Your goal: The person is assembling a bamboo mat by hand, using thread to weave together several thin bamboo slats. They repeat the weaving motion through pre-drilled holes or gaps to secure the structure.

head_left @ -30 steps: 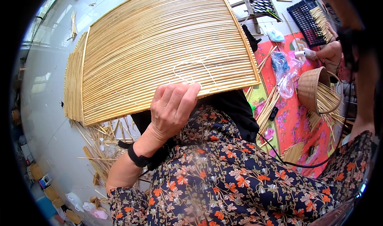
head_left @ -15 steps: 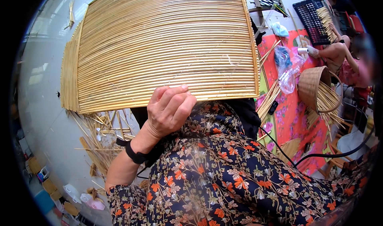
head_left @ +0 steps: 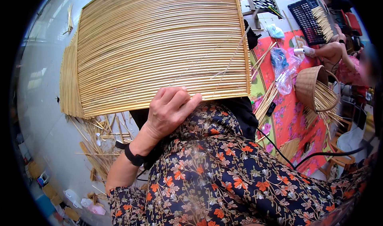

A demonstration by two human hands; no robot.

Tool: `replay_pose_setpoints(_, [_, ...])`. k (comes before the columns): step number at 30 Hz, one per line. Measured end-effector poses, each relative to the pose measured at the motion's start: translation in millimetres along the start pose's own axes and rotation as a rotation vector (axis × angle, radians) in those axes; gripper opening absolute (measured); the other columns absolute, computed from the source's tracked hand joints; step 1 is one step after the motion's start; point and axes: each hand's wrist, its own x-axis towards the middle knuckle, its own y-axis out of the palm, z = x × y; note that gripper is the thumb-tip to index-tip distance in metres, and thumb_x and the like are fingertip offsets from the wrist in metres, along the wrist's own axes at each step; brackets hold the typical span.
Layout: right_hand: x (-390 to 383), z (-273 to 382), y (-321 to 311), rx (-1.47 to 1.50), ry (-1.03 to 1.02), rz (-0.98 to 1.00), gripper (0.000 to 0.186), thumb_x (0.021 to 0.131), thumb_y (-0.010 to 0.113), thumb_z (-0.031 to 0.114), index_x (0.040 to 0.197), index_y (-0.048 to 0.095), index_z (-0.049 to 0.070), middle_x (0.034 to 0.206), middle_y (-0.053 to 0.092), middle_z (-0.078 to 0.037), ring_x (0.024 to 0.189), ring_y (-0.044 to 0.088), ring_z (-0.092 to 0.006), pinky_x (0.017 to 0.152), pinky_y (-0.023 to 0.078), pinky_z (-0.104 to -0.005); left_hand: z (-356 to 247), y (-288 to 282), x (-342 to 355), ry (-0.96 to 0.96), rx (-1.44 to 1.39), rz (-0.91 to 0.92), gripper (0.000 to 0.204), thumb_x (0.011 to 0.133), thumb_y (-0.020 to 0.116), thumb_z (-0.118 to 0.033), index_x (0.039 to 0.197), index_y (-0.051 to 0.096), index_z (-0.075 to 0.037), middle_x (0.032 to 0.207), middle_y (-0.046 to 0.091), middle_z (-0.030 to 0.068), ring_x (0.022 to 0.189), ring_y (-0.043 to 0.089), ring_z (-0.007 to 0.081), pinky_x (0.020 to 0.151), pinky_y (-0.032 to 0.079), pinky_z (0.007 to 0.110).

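A large mat of thin yellow stalks (head_left: 159, 38) laid side by side, framed along its edges, lies across my lap and reaches out the top of view. My left hand (head_left: 169, 108), with a black band on the wrist, is closed over its near edge, fingers curled on top. A pale thread (head_left: 233, 55) runs slanting over the mat's right part to its right edge. Fainter thread lines cross the stalks near my fingers. My right hand is out of view. Past the mat's left edge, a strip of trimmed stalk ends (head_left: 70, 82) sticks out.
Loose stalks and scraps (head_left: 105, 142) litter the floor at left. At right, a red flowered sheet (head_left: 289, 118) holds a wicker basket (head_left: 309, 86) of stalks, a plastic bag (head_left: 285, 72) and a black cable (head_left: 315, 155). Beyond, another person sits by a black crate (head_left: 305, 20).
The mat has shifted a little left, its right edge now farther left. The loose thread loop on it has straightened toward the right edge. My left hand keeps its grip.
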Motion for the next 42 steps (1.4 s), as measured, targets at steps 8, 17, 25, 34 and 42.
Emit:
replay_pose_setpoints(8, [-10.0,11.8,-1.6,-0.056,-0.025,0.008,0.019,0.109,0.059,0.011,0.122,0.064,-0.002,0.086,0.068,-0.006,0.069,0.065,-0.0099,0.063,0.057,-0.0229,0.3,2.7,49.2,-0.237,-0.316,0.081,0.031,0.084,0.087,-0.043,0.087,0.078,-0.014,0.082,0.061,0.001,0.085,0.06,0.0218,0.076,0.05,0.039])
replay_pose_setpoints(17, [23.7,26.8,3.9,-0.134,-0.096,0.032,0.017,0.109,0.059,0.012,0.119,0.064,-0.001,0.086,0.068,-0.005,0.069,0.065,-0.0105,0.063,0.057,-0.0238,-7.9,29.4,59.4,-0.353,-0.305,0.08,0.017,0.084,0.086,-0.018,0.076,0.072,-0.013,0.078,0.059,0.0008,0.082,0.058,0.0228,0.078,0.042,0.039])
replay_pose_setpoints(25, [54.3,24.2,23.5,-0.203,-0.14,0.064,0.016,0.109,0.059,0.012,0.116,0.065,-0.001,0.085,0.068,-0.005,0.069,0.065,-0.011,0.064,0.056,-0.0245,-8.0,25.3,59.2,-0.374,-0.335,0.099,0.019,0.081,0.086,-0.013,0.074,0.068,-0.012,0.077,0.059,0.0019,0.081,0.058,0.0244,0.078,0.042,0.04])
replay_pose_setpoints(34, [53.5,58.4,36.3,-0.253,-0.283,0.128,0.015,0.108,0.06,0.012,0.113,0.065,-0.001,0.084,0.067,-0.005,0.069,0.065,-0.0116,0.064,0.056,-0.0254,-0.8,27.1,58.2,-0.359,-0.344,0.129,0.016,0.084,0.083,-0.016,0.079,0.07,-0.01,0.08,0.062,0.0033,0.085,0.061,0.0253,0.08,0.044,0.04])
replay_pose_setpoints(42, [-46.4,112.9,85.0,-0.024,-0.542,0.563,0.014,0.108,0.06,0.012,0.11,0.066,0.0,0.084,0.067,-0.004,0.069,0.065,-0.0121,0.065,0.055,-0.0261,-3.7,-4.6,40.8,-0.179,-0.385,0.189,0.047,0.085,0.086,-0.026,0.126,0.072,-0.008,0.115,0.074,0.0087,0.116,0.068,0.0289,0.106,0.052,0.044])
